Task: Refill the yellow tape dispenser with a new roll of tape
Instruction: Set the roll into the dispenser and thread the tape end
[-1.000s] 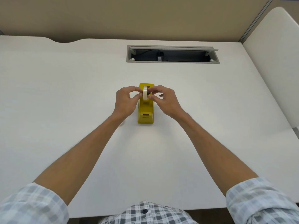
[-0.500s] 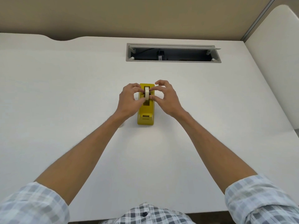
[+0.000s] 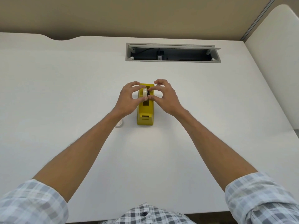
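Left hand (image 3: 129, 99): curled round the roll (image 3: 145, 92), which is pinched between thumb and fingertips and held on edge just above the dispenser (image 3: 145, 105).
Right hand (image 3: 165, 97): thumb and forefinger are closed on a small dark piece, the hub (image 3: 148, 93), at the roll's right face; the other fingers are arched clear above it.
Roll: pale, upright, held over the dispenser's open slot, toward the far end. Whether it is touching the dispenser cannot be told.
Hub: judged to be the core being pressed into the roll's centre; how far it is seated is hidden by the fingers.
Dispenser: yellow, stood on the desk (image 3: 64, 94) with its cutter end nearest the person; its slot is seen empty below the hands.
Second ring (image 3: 119, 124): a whitish round thing is glimpsed just left of the dispenser's near end, mostly hidden by the left forearm; possibly the spent roll, not certain.
Cable tray (image 3: 173, 53): open, well beyond the dispenser.
Progress: roughly midway, by judgement. New roll in hand and hub being fitted; left to do are seating the pair in the slot and drawing tape to the cutter.
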The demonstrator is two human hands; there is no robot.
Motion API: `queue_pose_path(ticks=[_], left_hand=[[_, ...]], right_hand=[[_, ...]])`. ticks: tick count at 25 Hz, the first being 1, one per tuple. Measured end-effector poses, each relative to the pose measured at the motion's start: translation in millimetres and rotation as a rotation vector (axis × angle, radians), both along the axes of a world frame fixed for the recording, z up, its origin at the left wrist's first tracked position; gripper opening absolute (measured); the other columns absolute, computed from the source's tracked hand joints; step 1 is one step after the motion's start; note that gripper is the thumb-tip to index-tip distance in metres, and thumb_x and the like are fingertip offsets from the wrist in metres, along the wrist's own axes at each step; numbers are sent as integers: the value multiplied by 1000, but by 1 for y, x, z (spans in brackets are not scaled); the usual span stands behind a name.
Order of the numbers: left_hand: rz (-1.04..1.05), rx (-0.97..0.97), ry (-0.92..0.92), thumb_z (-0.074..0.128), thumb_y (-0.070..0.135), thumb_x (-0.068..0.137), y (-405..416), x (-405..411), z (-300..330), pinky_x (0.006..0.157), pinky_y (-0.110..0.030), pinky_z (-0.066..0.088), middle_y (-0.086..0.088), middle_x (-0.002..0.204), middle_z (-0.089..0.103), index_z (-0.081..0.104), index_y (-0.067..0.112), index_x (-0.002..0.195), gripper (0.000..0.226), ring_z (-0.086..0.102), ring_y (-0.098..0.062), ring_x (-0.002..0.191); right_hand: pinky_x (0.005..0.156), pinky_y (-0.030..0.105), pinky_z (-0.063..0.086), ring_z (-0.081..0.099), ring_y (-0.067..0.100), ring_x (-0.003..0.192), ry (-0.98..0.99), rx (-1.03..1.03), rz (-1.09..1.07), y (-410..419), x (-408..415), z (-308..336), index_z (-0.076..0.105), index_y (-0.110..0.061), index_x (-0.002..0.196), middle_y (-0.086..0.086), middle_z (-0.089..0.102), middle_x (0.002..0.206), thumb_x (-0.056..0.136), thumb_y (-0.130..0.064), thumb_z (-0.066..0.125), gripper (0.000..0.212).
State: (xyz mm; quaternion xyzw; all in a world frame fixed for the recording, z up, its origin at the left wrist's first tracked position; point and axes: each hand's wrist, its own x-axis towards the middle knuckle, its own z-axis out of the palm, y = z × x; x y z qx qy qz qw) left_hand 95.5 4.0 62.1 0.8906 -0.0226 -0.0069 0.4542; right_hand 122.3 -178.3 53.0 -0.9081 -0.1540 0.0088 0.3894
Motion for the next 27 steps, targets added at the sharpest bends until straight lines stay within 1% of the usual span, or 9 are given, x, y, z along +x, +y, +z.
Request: queue_pose_path(ticks=[7,10,13,16,19,21,23,25,27], left_hand=[[-15,31,-9,73,32,84,0,3,-5,110,-39,31,0,143,46,63,24,128,45,34,-21,137],[-12,55,-20,73,32,84,0,4,-8,108,-37,30,0,143,46,63,25,128,45,34,-20,137],[-15,82,-32,74,34,83,0,4,-9,106,-35,31,0,143,47,63,25,128,46,34,-20,137],[-11,88,-32,74,36,83,0,3,-10,105,-34,32,0,143,47,62,27,127,47,35,-20,136],[5,24,-5,74,34,83,-2,0,-9,105,-38,40,-1,138,49,62,26,129,47,43,-20,129],[12,-97,12,75,27,83,-3,-5,-8,101,-41,48,0,132,53,62,24,129,47,48,-13,122],[15,-197,35,75,17,82,-5,-11,-8,100,-42,51,0,137,54,60,23,132,52,49,-11,125],[23,-217,49,73,11,84,-7,-14,-9,102,-42,50,-5,145,51,56,21,136,56,48,-16,133],[39,-219,41,71,11,85,-9,-17,-9,103,-41,50,-4,144,52,52,21,139,58,49,-19,132]], right_hand=[[96,38,44,49,12,121,-54,-131,24,1,4,7,76,-27,103,-4,52,134,84,-40,71,24],[95,39,45,51,12,118,-83,-183,42,2,4,9,76,-27,104,-4,54,133,86,-39,70,23],[91,38,50,58,13,109,-93,-86,3,2,0,9,76,-24,102,-4,59,125,84,-32,72,21],[86,38,55,64,12,97,-71,36,-56,6,-4,11,71,-18,111,-3,66,116,85,-26,69,28],[88,35,53,61,13,103,-8,1,-27,9,-6,11,70,-20,116,-5,63,119,87,-35,66,33],[86,34,51,59,13,105,16,19,-18,9,-7,8,72,-21,112,-5,60,120,89,-36,66,28],[83,35,51,59,13,102,20,54,-19,9,-8,4,74,-20,110,-6,59,121,90,-33,66,25],[82,36,52,59,14,103,28,61,-18,8,-9,1,74,-19,111,-6,58,124,90,-32,66,25],[84,37,52,58,14,107,44,65,-9,6,-9,-1,73,-19,112,-6,57,126,90,-31,67,27]])
